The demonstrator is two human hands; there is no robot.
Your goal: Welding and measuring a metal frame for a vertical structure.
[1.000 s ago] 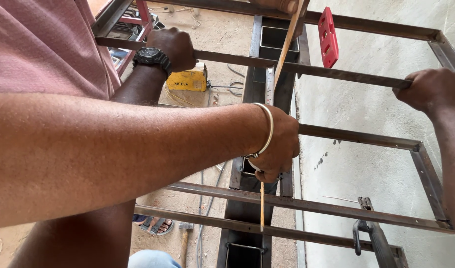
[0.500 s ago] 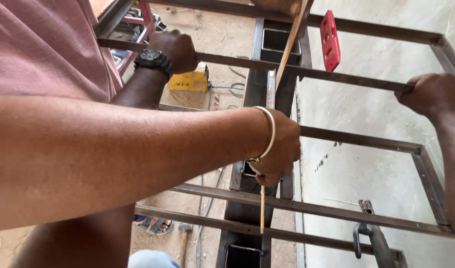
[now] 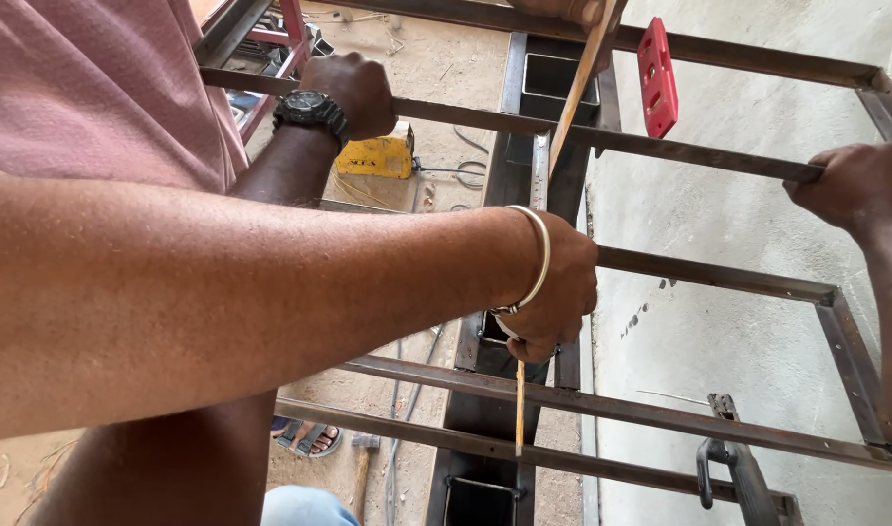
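The rod (image 3: 520,409) is gripped in the closed left hand (image 3: 553,287) at the frame's (image 3: 660,414) middle. The right hand (image 3: 850,185) is clamped on the right bar (image 3: 699,156). The rod should be kept square to the rails.

This is looking like a metal fabrication workshop or welding yard: a frame of rusty steel bars (image 3: 680,151) and dark square tubing (image 3: 553,73) is filling most of the view. A yellow welding machine (image 3: 376,156) with trailing cables is sitting on the sandy floor (image 3: 436,58), a hammer (image 3: 360,458) is lying nearby, and a red magnetic square (image 3: 657,76) is clinging to a bar beside a rough cement wall (image 3: 748,321).
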